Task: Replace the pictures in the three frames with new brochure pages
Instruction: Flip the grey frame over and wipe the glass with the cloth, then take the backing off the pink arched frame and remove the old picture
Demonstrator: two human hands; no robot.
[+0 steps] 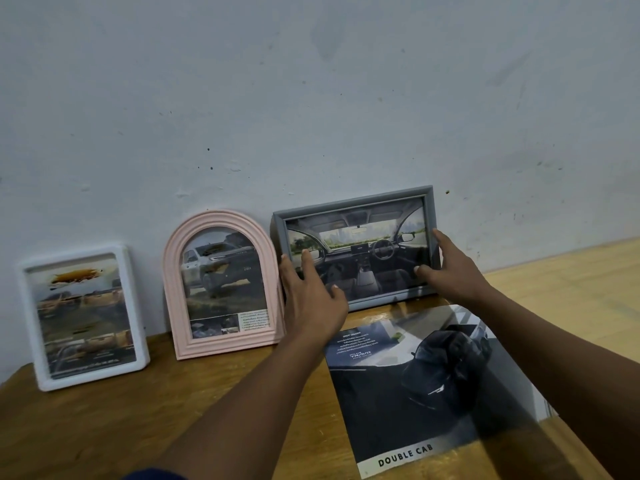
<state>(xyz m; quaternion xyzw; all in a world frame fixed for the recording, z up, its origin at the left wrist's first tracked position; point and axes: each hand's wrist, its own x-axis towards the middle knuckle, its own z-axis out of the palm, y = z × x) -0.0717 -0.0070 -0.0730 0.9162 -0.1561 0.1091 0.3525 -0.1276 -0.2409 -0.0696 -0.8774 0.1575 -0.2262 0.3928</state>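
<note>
Your left hand [311, 292] lies with straight fingers flat on the left edge and glass of the grey rectangular plastic picture frame [353, 202], right of centre in the picture. It presses and does not clasp. Your right hand [450, 268] grips the frame's right edge, with the thumb on the front near the lower corner and the index finger on the rim above. Its other fingers are hidden.

The frame stands landscape on the brown wooden table [104, 410], against the pale blue-grey wall [311, 98]. Support from both sides probably keeps it from tipping while you set or lift it. The frame sits between both hands and touches each.

A dark printed car brochure page [415, 375] lies flat just in front of the frame, partly under your right forearm. The pink arched frame [180, 271] stands just left of your left hand. The white rounded rectangular frame [133, 306] stands at lower left, apart.
</note>
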